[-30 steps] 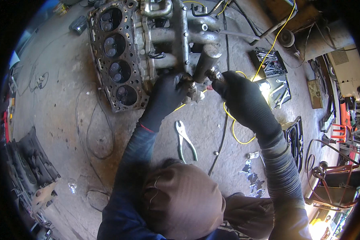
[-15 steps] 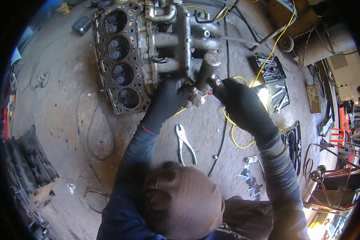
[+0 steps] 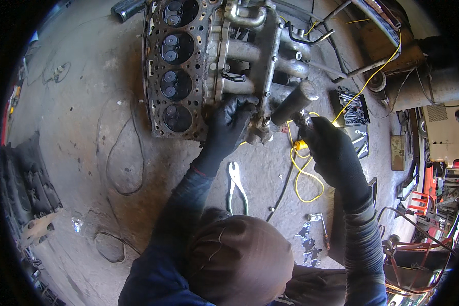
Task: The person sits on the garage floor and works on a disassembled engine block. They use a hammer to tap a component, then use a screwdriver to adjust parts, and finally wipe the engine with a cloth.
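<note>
My right grip (image 3: 334,150) is closed around a grey cylindrical-headed metal hammer (image 3: 295,102); my left grip (image 3: 232,122) curls, contents unclear. At two o'clock, a black rectangular tray (image 3: 356,124) holds silver tools (image 3: 351,104).

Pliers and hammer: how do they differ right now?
The hammer is gripped in the right hand, while the pliers lie loose on the floor.
The hammer has one thick, cylindrical head; the pliers are slim, with two handles spread apart.
The hammer's head side looks dark grey, whereas the pliers look paler.
Both are hand tools and look metallic.
</note>
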The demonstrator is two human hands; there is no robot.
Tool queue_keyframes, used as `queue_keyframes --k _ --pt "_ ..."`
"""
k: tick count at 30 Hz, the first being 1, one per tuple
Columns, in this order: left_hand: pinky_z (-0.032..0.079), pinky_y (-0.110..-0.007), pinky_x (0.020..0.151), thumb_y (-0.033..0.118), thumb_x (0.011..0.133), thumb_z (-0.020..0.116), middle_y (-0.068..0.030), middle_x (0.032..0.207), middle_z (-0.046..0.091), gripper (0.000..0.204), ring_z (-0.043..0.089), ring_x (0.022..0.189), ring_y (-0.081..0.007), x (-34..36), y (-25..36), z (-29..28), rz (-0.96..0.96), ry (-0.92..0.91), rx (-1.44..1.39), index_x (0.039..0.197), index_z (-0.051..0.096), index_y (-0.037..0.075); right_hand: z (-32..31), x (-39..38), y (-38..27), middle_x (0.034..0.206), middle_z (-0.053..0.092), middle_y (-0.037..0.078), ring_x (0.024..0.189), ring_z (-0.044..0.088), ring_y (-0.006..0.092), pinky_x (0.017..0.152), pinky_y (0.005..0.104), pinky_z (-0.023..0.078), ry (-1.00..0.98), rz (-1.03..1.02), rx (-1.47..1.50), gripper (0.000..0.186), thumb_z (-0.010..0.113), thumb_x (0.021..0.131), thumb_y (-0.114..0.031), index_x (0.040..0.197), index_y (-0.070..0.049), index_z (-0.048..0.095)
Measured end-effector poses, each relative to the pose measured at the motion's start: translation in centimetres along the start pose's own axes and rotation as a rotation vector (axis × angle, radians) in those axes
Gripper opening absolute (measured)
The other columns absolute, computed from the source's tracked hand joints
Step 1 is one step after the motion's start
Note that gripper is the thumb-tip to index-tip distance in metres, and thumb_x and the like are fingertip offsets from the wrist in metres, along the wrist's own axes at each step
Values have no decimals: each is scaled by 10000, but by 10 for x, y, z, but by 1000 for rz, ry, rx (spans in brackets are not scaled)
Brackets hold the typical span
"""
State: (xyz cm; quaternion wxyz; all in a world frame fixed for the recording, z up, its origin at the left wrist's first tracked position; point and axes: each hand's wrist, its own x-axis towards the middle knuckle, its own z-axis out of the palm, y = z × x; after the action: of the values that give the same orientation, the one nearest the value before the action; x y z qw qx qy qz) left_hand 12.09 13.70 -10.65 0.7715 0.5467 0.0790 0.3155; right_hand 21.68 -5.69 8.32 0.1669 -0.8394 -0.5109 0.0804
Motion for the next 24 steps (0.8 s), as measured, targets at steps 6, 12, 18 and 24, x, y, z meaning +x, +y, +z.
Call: queue_keyframes --k 6,12,18,24 --pt "479 -220 729 74 1082 632 13 1044 724 184 576 854 -15 1 3 0 39 -17 12 1244 695 14 -8 14 -4 1133 683 219 958 696 421 799 479 559 -135 5 -194 208 685 970 -107 1152 -6 691" --pt "531 -292 874 63 1083 614 -41 1107 738 201 633 988 -76 1 6 -2 -10 -49 14 1254 683 -15 0 20 -1 1161 666 200 977 690 402 815 475 568 -113 -221 -262 292 688 883 -38 1173 -33 718" --pt "539 -310 922 59 1074 619 -65 1141 744 223 648 1042 -93 2 3 -5 30 -70 68 1279 675 -10 -9 21 0 1103 664 203 944 691 406 799 464 574 -96 -284 -343 316 687 877 -28 1191 -31 712" --pt "547 -318 959 56 1071 611 -77 1177 750 252 681 1085 -120 1 8 -6 -32 -68 114 1310 671 1 -25 35 -2 1082 672 209 893 707 401 743 452 581 -76 -352 -322 290 676 912 -41 1200 -27 708"
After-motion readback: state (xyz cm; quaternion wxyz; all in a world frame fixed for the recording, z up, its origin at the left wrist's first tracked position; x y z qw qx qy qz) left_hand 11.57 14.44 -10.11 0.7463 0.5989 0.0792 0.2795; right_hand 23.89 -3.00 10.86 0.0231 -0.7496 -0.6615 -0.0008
